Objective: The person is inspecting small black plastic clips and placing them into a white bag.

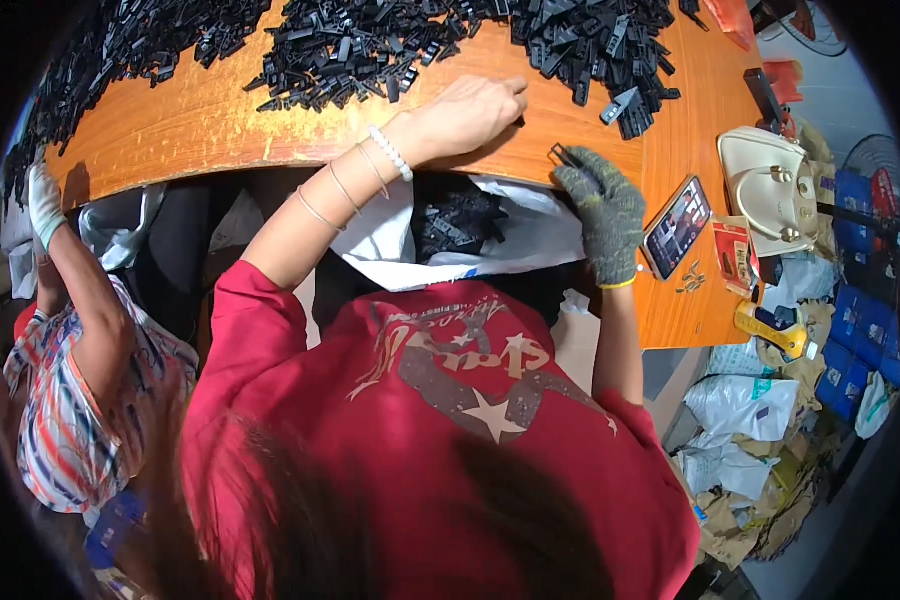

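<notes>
My left hand (473, 112) is bare, with bracelets on the wrist, and lies over the near part of the wooden table. Its fingers are curled, and what they hold, if anything, is hidden. A grey knitted glove covers my right hand (607, 210), at the table's front edge. Its fingertips pinch a small black plastic part (560, 155) with an open frame shape. Between my arms, below the edge, an open white bag (390, 235) holds many black plastic parts (457, 222). More loose black parts (355, 50) lie in heaps beyond my left hand.
A phone (678, 226) rests on the table (200, 115) to the right, near a red packet (735, 255) and a cream handbag (765, 185). A yellow bottle (775, 330) stands by the right edge. At the left, another person's white-gloved hand (45, 205) touches the table edge.
</notes>
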A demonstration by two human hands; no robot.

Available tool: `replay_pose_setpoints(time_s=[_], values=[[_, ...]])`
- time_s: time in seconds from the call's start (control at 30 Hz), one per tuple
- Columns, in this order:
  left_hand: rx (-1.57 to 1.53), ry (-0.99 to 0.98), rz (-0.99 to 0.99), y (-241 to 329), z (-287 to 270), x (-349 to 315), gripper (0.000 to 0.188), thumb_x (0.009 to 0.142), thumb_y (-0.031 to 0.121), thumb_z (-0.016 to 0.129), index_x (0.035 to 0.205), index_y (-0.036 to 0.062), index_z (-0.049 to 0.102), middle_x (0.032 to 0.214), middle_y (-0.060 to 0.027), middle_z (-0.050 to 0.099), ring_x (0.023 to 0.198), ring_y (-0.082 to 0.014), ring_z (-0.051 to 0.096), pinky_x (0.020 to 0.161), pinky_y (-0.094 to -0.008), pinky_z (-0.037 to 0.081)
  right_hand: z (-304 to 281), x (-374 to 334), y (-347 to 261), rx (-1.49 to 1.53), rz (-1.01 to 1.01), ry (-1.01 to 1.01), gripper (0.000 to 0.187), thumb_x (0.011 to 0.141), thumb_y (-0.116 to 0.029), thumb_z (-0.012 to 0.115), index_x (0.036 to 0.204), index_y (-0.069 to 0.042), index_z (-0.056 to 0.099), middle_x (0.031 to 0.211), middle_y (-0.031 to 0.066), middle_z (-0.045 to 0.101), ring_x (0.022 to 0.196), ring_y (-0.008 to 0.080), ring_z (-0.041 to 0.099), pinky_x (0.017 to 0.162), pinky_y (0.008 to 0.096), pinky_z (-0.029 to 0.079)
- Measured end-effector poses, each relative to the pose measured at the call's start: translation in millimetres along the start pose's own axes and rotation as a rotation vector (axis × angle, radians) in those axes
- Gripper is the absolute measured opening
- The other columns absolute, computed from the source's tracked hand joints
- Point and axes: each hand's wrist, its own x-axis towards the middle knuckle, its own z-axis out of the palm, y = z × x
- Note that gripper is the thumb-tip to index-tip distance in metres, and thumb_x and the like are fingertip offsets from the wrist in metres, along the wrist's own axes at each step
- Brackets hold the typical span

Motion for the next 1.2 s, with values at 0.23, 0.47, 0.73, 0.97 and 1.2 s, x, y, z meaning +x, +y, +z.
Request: replay_pose_setpoints(time_s=[0.23, 0.47, 0.73, 0.97, 1.2], values=[[-0.393, 0.059, -0.126, -7.9, 15.3, -6.8, 0.02, 0.088, 0.018, 0.06, 0.09, -0.0008, 0.065, 0.088, -0.0138, 0.06, 0.082, -0.0325, 0.06, 0.074, -0.0399, 0.047, 8.3, 29.3, 6.4, -0.417, -0.462, -0.071, 0.024, 0.081, -0.023, 0.066, 0.102, -0.012, 0.068, 0.105, 0.0081, 0.067, 0.091, 0.0261, 0.064, 0.077, 0.0348, 0.051], [-0.4, 0.077, -0.131, -5.9, 16.0, -7.9, 0.02, 0.087, 0.018, 0.06, 0.089, -0.0009, 0.064, 0.088, -0.014, 0.06, 0.083, -0.0326, 0.06, 0.074, -0.0399, 0.047, 1.6, 44.7, -15.4, -0.636, -0.458, -0.18, 0.027, 0.083, -0.032, 0.06, 0.102, -0.014, 0.068, 0.106, 0.0063, 0.066, 0.09, 0.0281, 0.063, 0.077, 0.0387, 0.05], [-0.39, 0.107, -0.089, 0.4, 15.2, -5.4, 0.018, 0.086, 0.017, 0.061, 0.089, -0.0007, 0.063, 0.088, -0.0143, 0.058, 0.083, -0.0334, 0.059, 0.074, -0.0399, 0.047, 0.6, 80.9, -48.6, -0.832, -0.211, -0.357, 0.027, 0.08, -0.034, 0.057, 0.093, -0.013, 0.069, 0.092, 0.0114, 0.067, 0.087, 0.0296, 0.063, 0.075, 0.0403, 0.05], [-0.428, 0.023, -0.175, 1.9, 4.7, -16.4, 0.02, 0.081, 0.008, 0.059, 0.099, -0.0012, 0.056, 0.093, -0.017, 0.055, 0.087, -0.038, 0.057, 0.076, -0.0419, 0.046, 20.5, 88.6, -40.4, -0.899, -0.649, -0.252, 0.016, 0.076, -0.02, 0.06, 0.083, -0.006, 0.064, 0.077, 0.0142, 0.065, 0.07, 0.0287, 0.065, 0.06, 0.0406, 0.051], [-0.479, 0.027, -0.179, 3.5, 5.8, -12.9, 0.018, 0.08, 0.009, 0.062, 0.092, -0.0029, 0.055, 0.087, -0.0158, 0.053, 0.082, -0.0364, 0.056, 0.073, -0.0407, 0.045, 14.2, 86.7, -39.1, -0.878, -0.691, -0.191, 0.011, 0.076, -0.018, 0.06, 0.077, -0.007, 0.064, 0.072, 0.0123, 0.065, 0.067, 0.0291, 0.065, 0.056, 0.0412, 0.052]])
